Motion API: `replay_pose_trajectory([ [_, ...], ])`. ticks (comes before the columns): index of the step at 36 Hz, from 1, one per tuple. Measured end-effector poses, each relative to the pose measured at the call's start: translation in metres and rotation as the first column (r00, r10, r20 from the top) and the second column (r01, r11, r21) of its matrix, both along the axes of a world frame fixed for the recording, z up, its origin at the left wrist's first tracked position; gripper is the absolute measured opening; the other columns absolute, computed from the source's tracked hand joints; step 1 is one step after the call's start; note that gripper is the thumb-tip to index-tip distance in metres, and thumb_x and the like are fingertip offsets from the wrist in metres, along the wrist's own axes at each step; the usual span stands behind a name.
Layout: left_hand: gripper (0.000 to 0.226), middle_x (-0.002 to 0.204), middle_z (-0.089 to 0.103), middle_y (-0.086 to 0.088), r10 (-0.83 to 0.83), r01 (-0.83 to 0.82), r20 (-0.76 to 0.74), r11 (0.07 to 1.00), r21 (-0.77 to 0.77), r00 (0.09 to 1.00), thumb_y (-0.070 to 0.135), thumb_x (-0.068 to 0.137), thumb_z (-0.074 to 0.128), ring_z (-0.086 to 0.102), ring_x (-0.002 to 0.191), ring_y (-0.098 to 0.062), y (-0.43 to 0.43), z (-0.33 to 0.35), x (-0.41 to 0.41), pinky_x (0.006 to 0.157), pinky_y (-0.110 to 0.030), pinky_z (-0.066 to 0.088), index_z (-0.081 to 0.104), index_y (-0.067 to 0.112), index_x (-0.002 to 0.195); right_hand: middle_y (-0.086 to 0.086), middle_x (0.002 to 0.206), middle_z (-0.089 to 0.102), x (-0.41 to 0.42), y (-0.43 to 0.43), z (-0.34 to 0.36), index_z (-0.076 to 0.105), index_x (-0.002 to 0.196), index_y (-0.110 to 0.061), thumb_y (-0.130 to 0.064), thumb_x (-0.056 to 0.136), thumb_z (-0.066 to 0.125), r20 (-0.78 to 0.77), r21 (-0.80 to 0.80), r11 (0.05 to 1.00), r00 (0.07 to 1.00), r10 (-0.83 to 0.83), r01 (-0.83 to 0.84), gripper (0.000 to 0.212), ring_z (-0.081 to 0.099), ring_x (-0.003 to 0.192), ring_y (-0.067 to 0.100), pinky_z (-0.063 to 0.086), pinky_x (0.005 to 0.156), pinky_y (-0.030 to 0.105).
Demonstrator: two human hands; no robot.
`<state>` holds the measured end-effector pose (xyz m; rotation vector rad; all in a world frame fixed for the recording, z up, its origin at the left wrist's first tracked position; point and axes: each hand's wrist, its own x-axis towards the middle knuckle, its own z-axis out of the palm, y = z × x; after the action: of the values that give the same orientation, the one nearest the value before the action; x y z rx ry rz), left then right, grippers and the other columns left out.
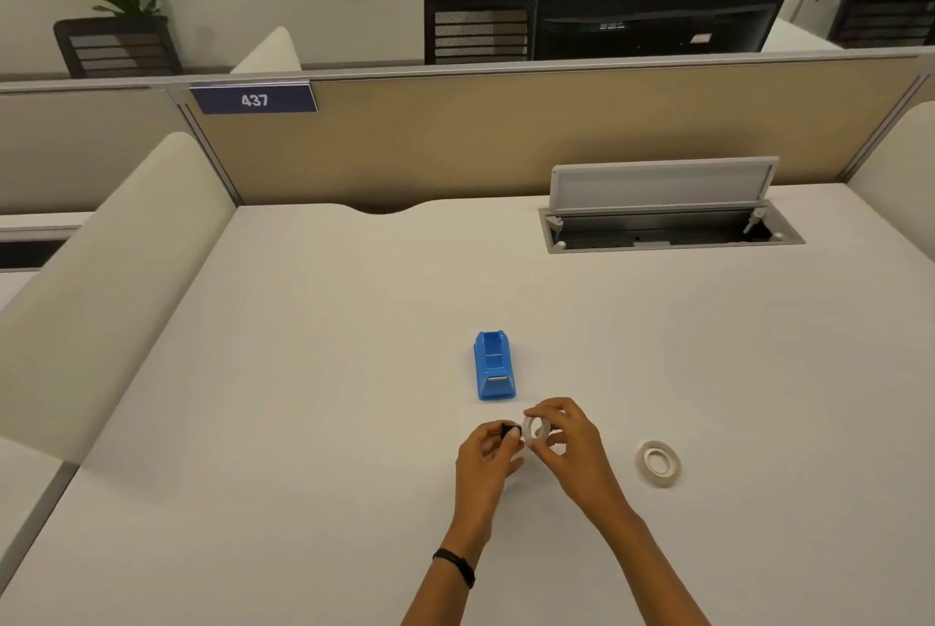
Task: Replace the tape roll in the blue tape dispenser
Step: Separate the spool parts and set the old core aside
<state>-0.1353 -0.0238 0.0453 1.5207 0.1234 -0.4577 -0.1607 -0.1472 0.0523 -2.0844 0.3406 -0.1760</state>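
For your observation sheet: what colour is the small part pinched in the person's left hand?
Black small part, in the head view.

- Two bare forearms enter the view from about 6 o'clock — no sleeves show on either.
- The left hand point(488, 461) has a thin black band point(455, 566) round its wrist, a plain strap with a slightly wider, flat section on top.
- The right hand point(566, 443) wears nothing — no ring, watch or band shows.
- Both hands are ungloved, the nails short.
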Motion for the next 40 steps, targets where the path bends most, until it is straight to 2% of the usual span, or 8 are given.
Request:
replay_pose_trajectory([
  [8,0.011,0.093,0.071,0.006,-0.053,0.051,0.013,0.995,0.081,0.999,0.017,0.083,0.067,0.065,0.087,-0.010,0.008,-0.006,0.004,0.068,-0.017,0.053,0.068,0.026,0.088,0.008,0.100,0.059,0.005,-0.043,-0.013,0.063,0.092,-0.017,0.001,0.075,0.069,0.022,0.087,0.984,0.987,-0.156,0.154,0.025,0.059,0.080,0.012,0.047,0.062,0.002],
  [12,0.015,0.095,0.072,0.002,-0.095,0.090,0.034,0.990,0.110,0.995,0.013,0.081,0.068,0.066,0.088,-0.012,0.009,-0.011,0.004,0.075,-0.020,0.054,0.068,0.023,0.092,0.010,0.099,0.060,0.017,-0.067,-0.023,0.065,0.096,-0.003,0.002,0.075,0.068,-0.006,0.085,0.966,0.970,-0.244,0.244,0.022,0.058,0.080,0.022,0.042,0.061,-0.002],
  [22,0.016,0.097,0.071,0.004,-0.122,0.116,0.028,0.981,0.156,0.992,0.015,0.082,0.068,0.065,0.088,-0.009,0.008,-0.017,0.007,0.081,-0.023,0.054,0.067,0.021,0.096,0.021,0.096,0.065,0.057,-0.111,-0.032,0.066,0.084,0.001,0.002,0.074,0.069,0.038,0.024,0.943,0.942,-0.333,0.333,0.011,0.060,0.082,0.025,0.043,0.064,0.000],
  [24,0.016,0.097,0.071,0.005,-0.117,0.112,0.020,0.982,0.153,0.993,0.015,0.082,0.068,0.065,0.087,-0.007,0.008,-0.017,0.008,0.080,-0.022,0.054,0.067,0.021,0.096,0.021,0.095,0.064,0.067,-0.117,-0.030,0.066,0.083,0.000,0.001,0.074,0.069,0.059,0.003,0.939,0.937,-0.344,0.345,0.010,0.061,0.085,0.028,0.044,0.066,0.005],
  [27,0.016,0.098,0.071,0.004,-0.108,0.104,0.019,0.983,0.154,0.994,0.015,0.082,0.068,0.065,0.088,-0.008,0.009,-0.016,0.009,0.080,-0.022,0.054,0.067,0.023,0.096,0.019,0.097,0.064,0.081,-0.126,-0.027,0.066,0.083,-0.004,-0.005,0.076,0.068,0.041,-0.061,0.930,0.932,-0.360,0.362,0.008,0.061,0.088,0.032,0.048,0.074,0.033],
  [32,0.016,0.096,0.070,0.008,-0.101,0.097,0.018,0.984,0.146,0.995,0.015,0.082,0.067,0.065,0.086,-0.006,0.012,-0.015,0.009,0.079,-0.023,0.054,0.066,0.028,0.092,0.020,0.101,0.061,0.098,-0.140,-0.028,0.061,0.091,0.000,-0.014,0.079,0.065,-0.045,-0.156,0.904,0.912,-0.408,0.397,0.018,0.058,0.094,0.034,0.043,0.074,0.035],
  [36,0.017,0.097,0.070,0.006,-0.110,0.106,0.022,0.985,0.138,0.994,0.015,0.082,0.067,0.065,0.089,-0.009,0.012,-0.015,0.009,0.083,-0.026,0.054,0.066,0.029,0.092,0.024,0.108,0.061,0.101,-0.159,-0.033,0.064,0.095,0.003,-0.007,0.078,0.067,-0.084,-0.196,0.944,0.955,-0.284,0.264,0.019,0.057,0.103,0.038,0.045,0.085,0.040],
  [40,0.016,0.097,0.071,0.005,-0.118,0.114,0.018,0.986,0.125,0.993,0.014,0.083,0.067,0.065,0.088,-0.009,0.012,-0.013,0.008,0.082,-0.026,0.054,0.066,0.027,0.093,0.024,0.129,0.051,0.092,-0.170,-0.022,0.057,0.117,-0.002,-0.001,0.085,0.057,-0.176,-0.241,0.967,0.977,-0.123,0.078,0.033,0.044,0.123,0.038,0.030,0.105,0.040],
])
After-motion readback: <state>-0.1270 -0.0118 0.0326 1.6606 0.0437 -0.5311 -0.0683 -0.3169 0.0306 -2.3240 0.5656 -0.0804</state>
